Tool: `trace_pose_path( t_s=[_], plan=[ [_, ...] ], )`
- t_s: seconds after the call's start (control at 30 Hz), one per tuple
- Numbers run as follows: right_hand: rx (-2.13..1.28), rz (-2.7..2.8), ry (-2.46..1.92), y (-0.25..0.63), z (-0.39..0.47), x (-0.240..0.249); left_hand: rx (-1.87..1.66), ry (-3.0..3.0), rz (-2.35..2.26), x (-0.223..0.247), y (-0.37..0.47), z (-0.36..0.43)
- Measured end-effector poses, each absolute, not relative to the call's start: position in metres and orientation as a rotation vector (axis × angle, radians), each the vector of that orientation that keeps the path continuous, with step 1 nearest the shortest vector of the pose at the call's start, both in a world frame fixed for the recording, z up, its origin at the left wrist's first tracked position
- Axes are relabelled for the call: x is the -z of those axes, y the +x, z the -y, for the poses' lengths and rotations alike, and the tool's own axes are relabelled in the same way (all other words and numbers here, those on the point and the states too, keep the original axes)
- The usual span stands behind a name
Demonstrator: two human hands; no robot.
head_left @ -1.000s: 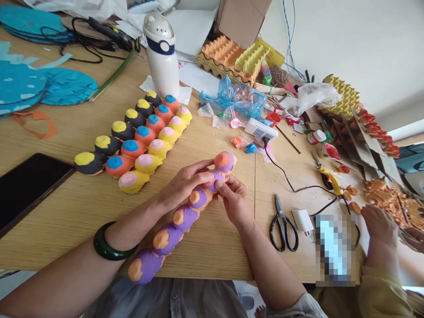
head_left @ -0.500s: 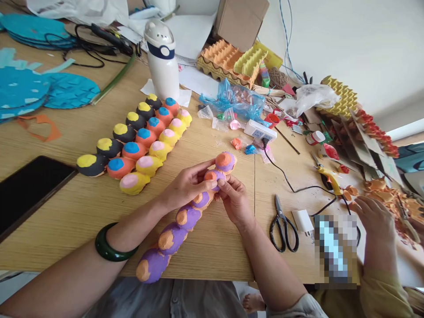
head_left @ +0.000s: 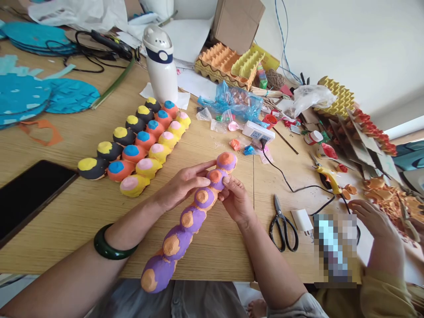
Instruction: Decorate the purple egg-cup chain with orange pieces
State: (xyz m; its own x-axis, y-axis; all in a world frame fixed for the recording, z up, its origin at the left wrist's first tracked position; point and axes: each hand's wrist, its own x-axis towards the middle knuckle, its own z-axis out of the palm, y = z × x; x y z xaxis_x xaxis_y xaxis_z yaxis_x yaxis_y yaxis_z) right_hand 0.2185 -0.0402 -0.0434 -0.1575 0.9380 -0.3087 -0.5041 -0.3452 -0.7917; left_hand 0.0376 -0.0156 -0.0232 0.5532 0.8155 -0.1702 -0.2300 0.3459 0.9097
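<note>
Purple with orange caps, the knobbly strip (head_left: 198, 217) slants across my view, its far end over the table (head_left: 228, 247) and its near end reaching past the front edge. From my remote seat I read both grips as closed on it: the left hand (head_left: 183, 185) pinches it near the far end, thumb against the second bump, and the right hand (head_left: 238, 201) has its thumb on the other side of that same bump. Whether the strip also rests on the table, I cannot tell.

I judge it light and fairly stiff, like moulded pulp (the egg trays (head_left: 217, 58) at the back look like much the same stuff), hardly slippery, but easily creased at its narrow waists. I would hold it by the sides at two places and keep pressure off the caps, which may be soft.

I count six bumps on it. Three more strips lie side by side, six bumps each: one black strip (head_left: 137, 128), one orange strip (head_left: 150, 142), one yellow strip (head_left: 160, 154). Also one pair of scissors (head_left: 280, 215) and one white bottle (head_left: 163, 81).
</note>
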Motion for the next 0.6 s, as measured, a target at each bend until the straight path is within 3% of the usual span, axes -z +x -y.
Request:
trace_pose_path(
  t_s=[0.6],
  plan=[
    [-1.767,0.562,-0.962,0.2165,0.0364,0.0495,-0.787,0.969,-0.767,0.0331,0.0394,0.0114]
  ],
)
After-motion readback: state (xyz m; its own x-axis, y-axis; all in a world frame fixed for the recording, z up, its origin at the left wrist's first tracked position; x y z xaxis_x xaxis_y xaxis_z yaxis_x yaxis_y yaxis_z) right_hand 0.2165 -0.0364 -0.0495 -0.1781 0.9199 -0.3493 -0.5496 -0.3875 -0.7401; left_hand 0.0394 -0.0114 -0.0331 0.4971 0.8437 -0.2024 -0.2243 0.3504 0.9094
